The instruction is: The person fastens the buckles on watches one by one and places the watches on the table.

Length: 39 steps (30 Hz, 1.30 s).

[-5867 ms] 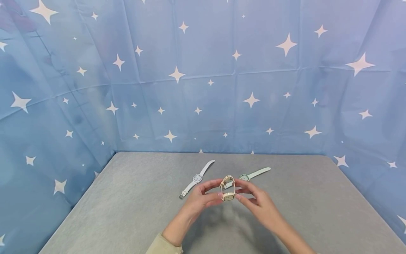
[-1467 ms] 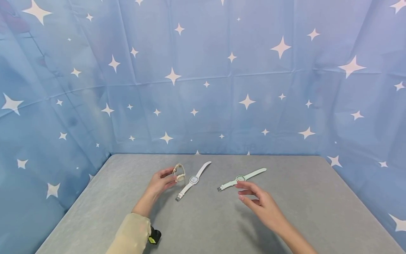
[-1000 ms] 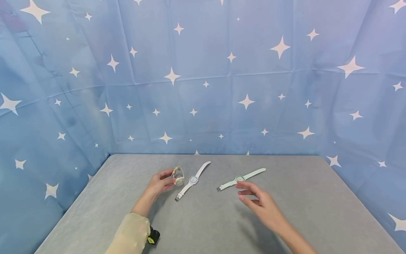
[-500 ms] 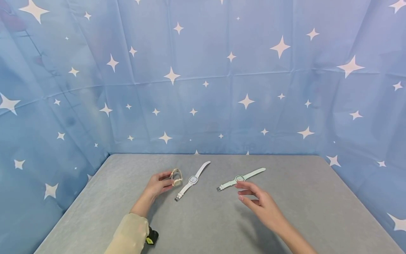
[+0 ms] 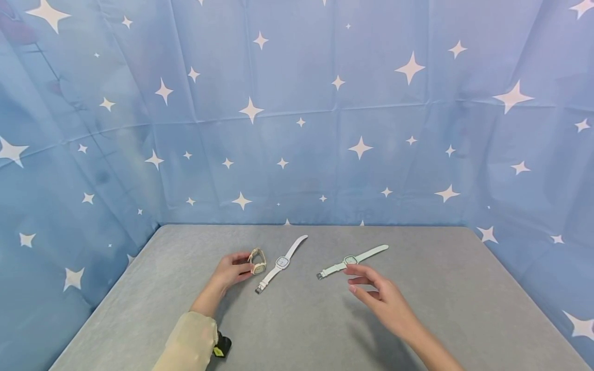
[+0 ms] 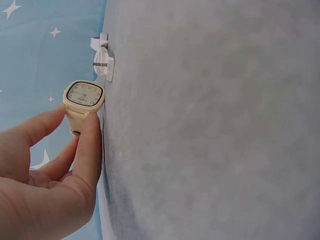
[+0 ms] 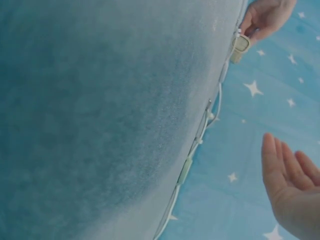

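A cream wristwatch [image 5: 259,268], its strap closed into a loop, is pinched between the thumb and fingers of my left hand [image 5: 229,272] at the left of the table. Its square dial [image 6: 85,94] faces the left wrist camera. Whether its lower edge touches the table, I cannot tell. Just right of it a white wristwatch [image 5: 282,263] lies stretched out flat. My right hand [image 5: 380,299] hovers with relaxed, slightly bent fingers and holds nothing. Beyond its fingertips lies a pale green wristwatch [image 5: 366,255], also stretched out, its dial partly covered by those fingers.
The grey table [image 5: 287,330] has a far edge close to a blue curtain [image 5: 315,170] with white stars, which also runs along both sides. A small black device [image 5: 223,345] sits by the left sleeve [image 5: 190,337].
Both hands held the cream watch in the middle at first. The right hand has let go; the left has carried it leftward and, over the last second or so, lowered it slightly.
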Motion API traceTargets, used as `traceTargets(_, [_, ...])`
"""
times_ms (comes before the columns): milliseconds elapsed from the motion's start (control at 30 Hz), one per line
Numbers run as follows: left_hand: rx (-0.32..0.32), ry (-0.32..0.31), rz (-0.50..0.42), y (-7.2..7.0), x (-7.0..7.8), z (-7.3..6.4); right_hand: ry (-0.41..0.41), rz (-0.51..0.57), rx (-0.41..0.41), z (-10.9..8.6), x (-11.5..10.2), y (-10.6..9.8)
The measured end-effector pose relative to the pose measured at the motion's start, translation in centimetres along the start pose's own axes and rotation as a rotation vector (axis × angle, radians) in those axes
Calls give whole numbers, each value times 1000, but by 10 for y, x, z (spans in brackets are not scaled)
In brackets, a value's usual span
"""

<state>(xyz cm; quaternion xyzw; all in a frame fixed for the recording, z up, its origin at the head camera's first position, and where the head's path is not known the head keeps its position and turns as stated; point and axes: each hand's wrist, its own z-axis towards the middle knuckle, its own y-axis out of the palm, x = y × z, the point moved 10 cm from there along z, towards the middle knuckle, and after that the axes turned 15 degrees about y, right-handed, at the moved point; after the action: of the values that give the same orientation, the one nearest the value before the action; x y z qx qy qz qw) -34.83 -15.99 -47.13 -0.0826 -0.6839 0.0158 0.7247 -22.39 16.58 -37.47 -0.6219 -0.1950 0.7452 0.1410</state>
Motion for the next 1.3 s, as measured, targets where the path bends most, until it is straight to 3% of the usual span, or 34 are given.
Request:
traceTargets(400, [13,-9,17,-2,2,-2,-3,5,-5,0,-1,0])
traceTargets(1300, [74,35,247,-14,17,-5,-17,-2,14,-1,-3,-6])
